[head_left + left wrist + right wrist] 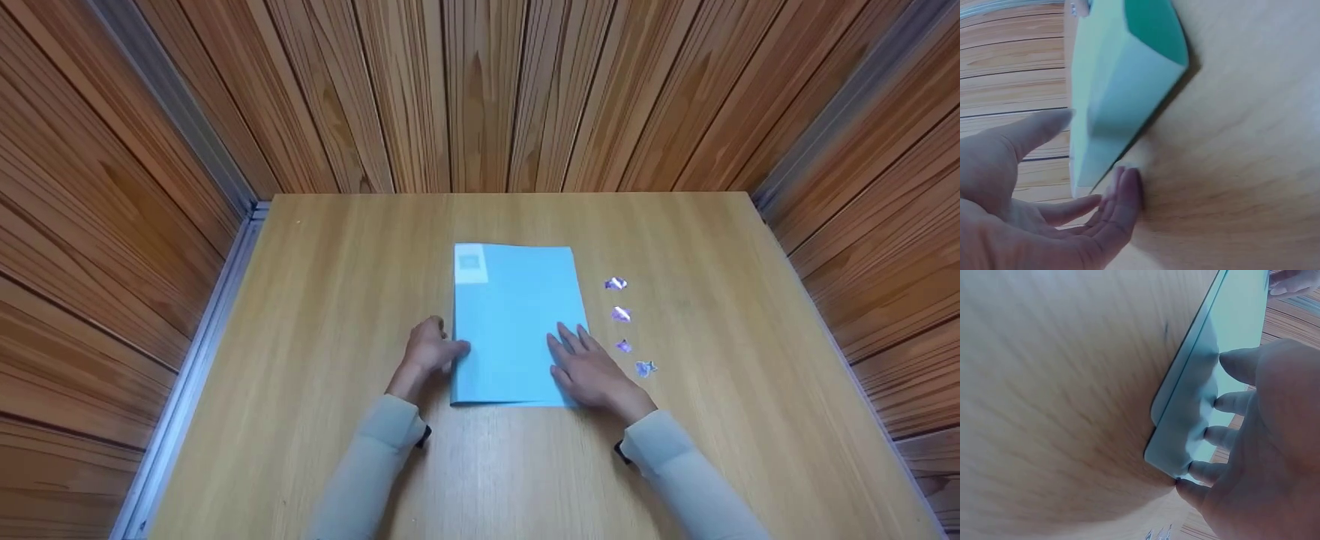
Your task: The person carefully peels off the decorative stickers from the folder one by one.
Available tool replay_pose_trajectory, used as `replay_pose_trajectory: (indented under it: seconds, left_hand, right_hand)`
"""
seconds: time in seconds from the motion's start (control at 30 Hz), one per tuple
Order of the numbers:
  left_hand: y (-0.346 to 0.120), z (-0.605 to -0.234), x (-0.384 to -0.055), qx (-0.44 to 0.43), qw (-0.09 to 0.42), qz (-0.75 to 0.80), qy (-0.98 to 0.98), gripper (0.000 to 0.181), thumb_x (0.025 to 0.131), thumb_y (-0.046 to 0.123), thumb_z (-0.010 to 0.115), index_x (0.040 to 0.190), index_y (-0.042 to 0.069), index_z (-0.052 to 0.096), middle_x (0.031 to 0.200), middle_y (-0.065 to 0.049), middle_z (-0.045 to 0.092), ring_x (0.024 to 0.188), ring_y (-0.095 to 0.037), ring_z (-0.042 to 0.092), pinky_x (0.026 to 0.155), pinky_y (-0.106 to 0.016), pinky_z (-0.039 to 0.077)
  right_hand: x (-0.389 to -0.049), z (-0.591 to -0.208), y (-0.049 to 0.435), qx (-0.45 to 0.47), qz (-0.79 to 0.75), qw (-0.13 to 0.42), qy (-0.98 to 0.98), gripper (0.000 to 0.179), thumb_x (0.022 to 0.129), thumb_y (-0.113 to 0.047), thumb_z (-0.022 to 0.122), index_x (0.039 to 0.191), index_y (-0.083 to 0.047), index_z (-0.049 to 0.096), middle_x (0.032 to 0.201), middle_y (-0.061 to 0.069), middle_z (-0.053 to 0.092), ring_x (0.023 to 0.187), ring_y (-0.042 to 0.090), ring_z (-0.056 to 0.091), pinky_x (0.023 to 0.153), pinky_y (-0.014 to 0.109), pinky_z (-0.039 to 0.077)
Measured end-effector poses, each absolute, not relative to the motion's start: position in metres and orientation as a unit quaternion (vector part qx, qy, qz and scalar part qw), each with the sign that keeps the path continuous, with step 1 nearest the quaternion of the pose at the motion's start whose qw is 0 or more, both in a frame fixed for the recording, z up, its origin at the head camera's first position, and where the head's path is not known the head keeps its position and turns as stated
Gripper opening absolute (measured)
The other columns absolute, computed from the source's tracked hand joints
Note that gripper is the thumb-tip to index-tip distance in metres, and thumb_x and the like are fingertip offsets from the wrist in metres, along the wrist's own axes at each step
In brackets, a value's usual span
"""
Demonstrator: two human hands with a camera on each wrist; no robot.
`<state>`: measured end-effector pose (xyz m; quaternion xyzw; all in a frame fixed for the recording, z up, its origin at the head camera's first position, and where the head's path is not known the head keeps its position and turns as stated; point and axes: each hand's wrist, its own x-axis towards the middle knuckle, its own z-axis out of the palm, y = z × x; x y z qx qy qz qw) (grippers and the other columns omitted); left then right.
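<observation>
Nearest: 2 pale sleeves [371, 465] reaching in over the desk [337, 300].

Left hand [431, 349] at the folded edge of a light-blue folder [510, 315]: grip part-wide, thumb above the edge, other fingers low beside it. Whether the thumb touches, cannot tell. Right hand [592, 371]: grip wide, fingers spread, tips on the cover near the loose edge, pinching nothing.

Folder lies closed mid-desk, between the hands. Fold bulges a little at the near end; layers sit offset along the right side.

Step in hand, by my reading: steadying and squaring the closed folder. Next move probably calls for the left hand to brace the fold while the right fingertips work the loose edge, with care to separate only 1 layer if lifting.

Right of the folder: 4 shiny purple pieces [621, 314] in a rough column, untouched. White label [470, 262] at the folder's far left corner. Beyond, plank wall [480, 97].
</observation>
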<state>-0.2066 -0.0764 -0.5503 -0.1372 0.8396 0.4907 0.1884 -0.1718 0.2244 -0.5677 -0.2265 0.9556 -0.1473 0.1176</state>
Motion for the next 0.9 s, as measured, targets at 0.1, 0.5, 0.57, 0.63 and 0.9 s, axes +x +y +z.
replay_pose_trajectory:
  seconds: [0.1, 0.5, 0.57, 0.63, 0.9]
  left_hand:
    - [-0.075, -0.546, -0.203, -0.147, 0.203, 0.490, 0.835, 0.068, 0.091, 0.023, 0.076, 0.147, 0.000, 0.046, 0.129, -0.017, 0.060, 0.110, -0.031, 0.059, 0.101, -0.048, 0.051]
    - [-0.081, -0.549, -0.201, -0.116, 0.247, 0.476, 0.836, 0.062, 0.095, 0.030, 0.074, 0.143, 0.001, 0.049, 0.126, -0.016, 0.061, 0.108, -0.029, 0.060, 0.101, -0.048, 0.051]
    - [-0.082, -0.550, -0.200, -0.104, 0.254, 0.477, 0.835, 0.062, 0.095, 0.032, 0.073, 0.144, 0.002, 0.049, 0.124, -0.016, 0.061, 0.107, -0.029, 0.061, 0.099, -0.047, 0.051]
    - [-0.083, -0.551, -0.199, -0.094, 0.255, 0.477, 0.836, 0.061, 0.095, 0.032, 0.074, 0.143, 0.003, 0.049, 0.119, -0.014, 0.062, 0.104, -0.028, 0.062, 0.095, -0.043, 0.052]
    - [-0.084, -0.549, -0.194, -0.075, 0.237, 0.497, 0.831, 0.048, 0.092, 0.026, 0.078, 0.127, 0.004, 0.053, 0.103, -0.012, 0.061, 0.086, -0.025, 0.065, 0.074, -0.034, 0.055]
  right_hand:
    - [-0.171, -0.568, 0.224, -0.226, -0.151, 0.116, 0.955, 0.061, 0.109, -0.035, 0.046, 0.161, -0.008, 0.029, 0.169, 0.018, 0.018, 0.155, 0.047, 0.012, 0.123, 0.061, 0.016]
    - [-0.169, -0.569, 0.222, -0.230, -0.147, 0.114, 0.955, 0.060, 0.109, -0.035, 0.046, 0.162, -0.011, 0.030, 0.169, 0.018, 0.018, 0.154, 0.047, 0.012, 0.122, 0.062, 0.017]
    - [-0.168, -0.569, 0.222, -0.229, -0.147, 0.117, 0.955, 0.060, 0.109, -0.035, 0.046, 0.162, -0.011, 0.030, 0.169, 0.018, 0.018, 0.154, 0.047, 0.012, 0.122, 0.062, 0.017]
    - [-0.168, -0.569, 0.222, -0.228, -0.144, 0.121, 0.955, 0.060, 0.110, -0.037, 0.045, 0.162, -0.013, 0.030, 0.170, 0.017, 0.017, 0.155, 0.047, 0.011, 0.122, 0.062, 0.017]
    - [-0.169, -0.566, 0.219, -0.243, -0.149, 0.127, 0.950, 0.061, 0.108, -0.033, 0.048, 0.161, -0.008, 0.031, 0.168, 0.024, 0.017, 0.152, 0.053, 0.012, 0.122, 0.064, 0.016]
